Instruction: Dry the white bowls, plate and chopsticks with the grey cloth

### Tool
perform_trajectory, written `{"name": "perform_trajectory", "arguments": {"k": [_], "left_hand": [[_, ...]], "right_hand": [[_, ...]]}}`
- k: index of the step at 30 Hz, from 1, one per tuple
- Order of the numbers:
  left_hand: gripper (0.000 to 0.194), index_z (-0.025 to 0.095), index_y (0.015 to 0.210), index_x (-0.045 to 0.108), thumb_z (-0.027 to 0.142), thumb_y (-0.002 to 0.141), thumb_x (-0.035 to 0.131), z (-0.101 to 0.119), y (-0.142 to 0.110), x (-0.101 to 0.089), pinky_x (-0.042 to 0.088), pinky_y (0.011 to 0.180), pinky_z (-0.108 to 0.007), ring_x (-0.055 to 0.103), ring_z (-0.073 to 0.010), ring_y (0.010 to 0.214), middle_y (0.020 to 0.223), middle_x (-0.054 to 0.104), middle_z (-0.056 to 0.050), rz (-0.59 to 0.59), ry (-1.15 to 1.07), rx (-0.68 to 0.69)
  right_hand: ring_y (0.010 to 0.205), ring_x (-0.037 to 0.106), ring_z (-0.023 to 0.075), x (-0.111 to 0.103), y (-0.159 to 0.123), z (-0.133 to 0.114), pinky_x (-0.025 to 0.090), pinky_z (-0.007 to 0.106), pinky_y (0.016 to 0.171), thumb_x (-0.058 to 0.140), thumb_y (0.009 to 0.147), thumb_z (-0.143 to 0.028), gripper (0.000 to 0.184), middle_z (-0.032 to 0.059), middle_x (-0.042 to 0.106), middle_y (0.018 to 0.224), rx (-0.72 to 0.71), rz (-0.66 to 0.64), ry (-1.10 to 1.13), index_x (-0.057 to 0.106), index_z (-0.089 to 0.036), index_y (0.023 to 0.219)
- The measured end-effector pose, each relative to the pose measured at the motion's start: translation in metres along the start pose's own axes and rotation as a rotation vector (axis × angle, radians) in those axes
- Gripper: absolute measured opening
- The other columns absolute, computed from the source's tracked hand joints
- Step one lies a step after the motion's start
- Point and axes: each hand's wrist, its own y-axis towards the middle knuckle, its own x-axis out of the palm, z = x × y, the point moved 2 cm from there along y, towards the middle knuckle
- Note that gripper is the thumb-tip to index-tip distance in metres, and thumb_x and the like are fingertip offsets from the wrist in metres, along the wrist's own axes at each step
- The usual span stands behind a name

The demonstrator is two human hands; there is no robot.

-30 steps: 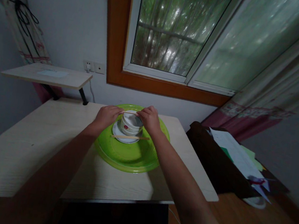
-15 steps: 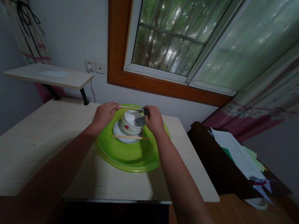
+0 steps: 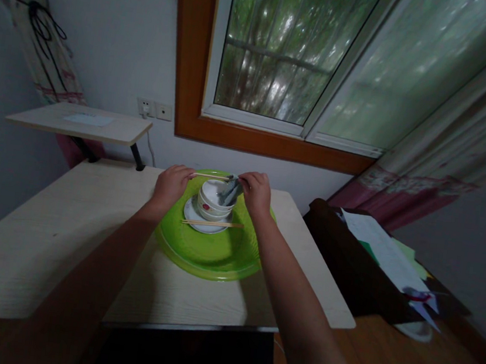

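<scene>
A big green basin [image 3: 211, 255] sits on the pale wooden table [image 3: 64, 231]. Inside it a white plate [image 3: 194, 214] carries stacked white bowls [image 3: 211, 202] and a pair of wooden chopsticks [image 3: 211, 223] lying across its front. My left hand [image 3: 172, 185] pinches the left end of another chopstick pair [image 3: 212, 176] held level above the bowls. My right hand [image 3: 257, 194] grips the other end together with a grey spoon [image 3: 228, 191] that tilts down into the top bowl.
A small raised shelf [image 3: 77, 121] stands at the table's back left. A dark side table [image 3: 348, 260] with papers [image 3: 381, 246] is to the right. Wall sockets [image 3: 154, 110], a window and curtains lie behind.
Both hands rose a little off the bowls, lifting the chopsticks level above them. The grey spoon came into sight in my right hand, which has moved slightly right.
</scene>
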Motion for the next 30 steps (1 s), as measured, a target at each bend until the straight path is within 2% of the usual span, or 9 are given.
{"name": "perform_trajectory", "arguments": {"k": [7, 12, 16, 22, 27, 30], "left_hand": [[0.033, 0.020, 0.109, 0.077, 0.034, 0.099, 0.049, 0.007, -0.001, 0.003, 0.051, 0.084, -0.036, 0.068, -0.0248, 0.097, 0.104, 0.078, -0.011, -0.086, 0.048, 0.104], [0.029, 0.022, 0.112, 0.077, 0.030, 0.097, 0.052, 0.009, -0.002, 0.005, 0.053, 0.088, -0.035, 0.070, -0.0238, 0.101, 0.108, 0.078, -0.010, -0.107, 0.026, 0.177], [0.029, 0.022, 0.110, 0.077, 0.029, 0.097, 0.051, 0.010, -0.003, 0.007, 0.054, 0.090, -0.036, 0.071, -0.0235, 0.100, 0.109, 0.078, -0.009, -0.122, 0.001, 0.223], [0.028, 0.023, 0.109, 0.077, 0.028, 0.096, 0.052, 0.010, -0.003, 0.005, 0.053, 0.091, -0.035, 0.071, -0.0226, 0.101, 0.110, 0.078, -0.008, -0.134, -0.044, 0.199], [0.033, 0.020, 0.108, 0.077, 0.033, 0.099, 0.047, 0.007, -0.001, -0.002, 0.052, 0.087, -0.034, 0.069, -0.0229, 0.098, 0.104, 0.077, -0.009, -0.025, -0.054, 0.074], [0.034, 0.020, 0.107, 0.076, 0.032, 0.100, 0.046, 0.007, 0.000, -0.004, 0.052, 0.086, -0.034, 0.069, -0.0227, 0.096, 0.102, 0.077, -0.009, -0.002, -0.054, 0.050]], "right_hand": [[0.102, 0.060, 0.0245, 0.005, -0.001, -0.017, 0.049, 0.038, 0.092, 0.051, 0.101, -0.024, 0.020, 0.0105, 0.069, 0.104, -0.048, -0.001, 0.134, 0.070, -0.021, 0.108], [0.110, 0.061, 0.0226, 0.014, -0.004, -0.041, 0.049, 0.038, 0.099, 0.050, 0.102, -0.023, 0.024, 0.0104, 0.069, 0.115, -0.203, -0.124, 0.235, 0.069, -0.023, 0.117], [0.114, 0.059, 0.0232, 0.024, -0.006, -0.049, 0.047, 0.039, 0.102, 0.058, 0.100, -0.027, 0.025, 0.0100, 0.069, 0.122, -0.337, -0.232, 0.183, 0.070, -0.023, 0.121], [0.104, 0.062, 0.0239, 0.027, -0.006, -0.046, 0.048, 0.037, 0.094, 0.061, 0.098, -0.025, 0.025, 0.0097, 0.073, 0.111, -0.273, -0.292, 0.074, 0.070, -0.022, 0.122], [0.103, 0.061, 0.0249, 0.020, -0.003, -0.031, 0.048, 0.037, 0.093, 0.058, 0.097, -0.016, 0.024, 0.0101, 0.075, 0.111, -0.148, -0.242, 0.016, 0.072, -0.019, 0.117], [0.102, 0.060, 0.0254, 0.016, -0.002, -0.020, 0.048, 0.038, 0.092, 0.058, 0.097, -0.014, 0.024, 0.0103, 0.075, 0.108, -0.100, -0.222, -0.011, 0.073, -0.018, 0.115]]}}
